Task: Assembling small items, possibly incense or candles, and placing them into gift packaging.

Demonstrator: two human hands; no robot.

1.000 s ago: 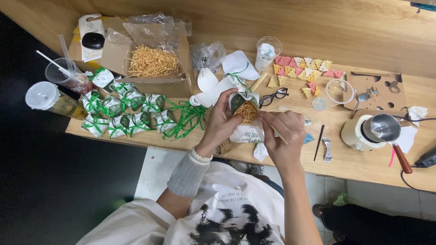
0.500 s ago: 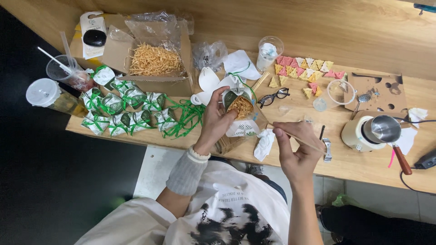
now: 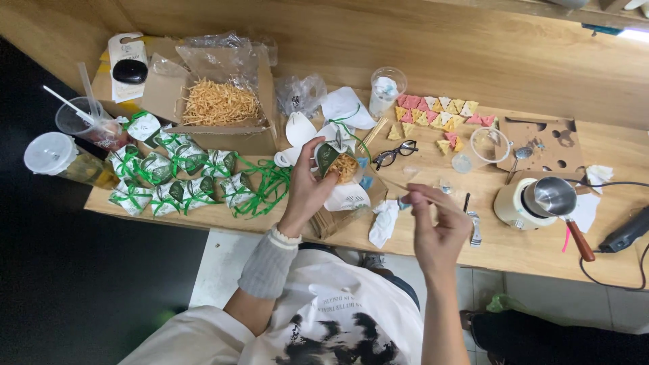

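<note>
Nearest the camera, the right hand (image 3: pixel 438 226) is raised above the near edge of the light wooden counter (image 3: pixel 527 247), with the fingers (image 3: pixel 420 201) pinched together on a thin pale wooden stick (image 3: pixel 405 189) that slants up and left from the fingertips. Just left of it, a crumpled white tissue (image 3: pixel 384 222) lies at the near edge. A grey knitted cuff (image 3: pixel 269 263) is worn on the left forearm.

Further in, the left hand (image 3: pixel 305 192) is curled around a small white paper pouch with green print (image 3: pixel 336 161), held open-topped above the counter; thumb and fingers are wrapped about its sides, and shredded yellow filling (image 3: pixel 346 166) is seen inside its mouth.

Along the left part of the near edge, a cluster of filled white pouches tied with green ribbon (image 3: pixel 177 179) is laid, touching one another. Towards the right end, a small cream electric pot with a metal ladle (image 3: pixel 534 201) is set.

At the far edge, an open cardboard box of yellow shreds (image 3: pixel 220 103) stands at the left, black-rimmed glasses (image 3: pixel 395 155) lie near the middle, and rows of pink and yellow triangular pieces (image 3: pixel 439 109) are spread beyond them.
</note>
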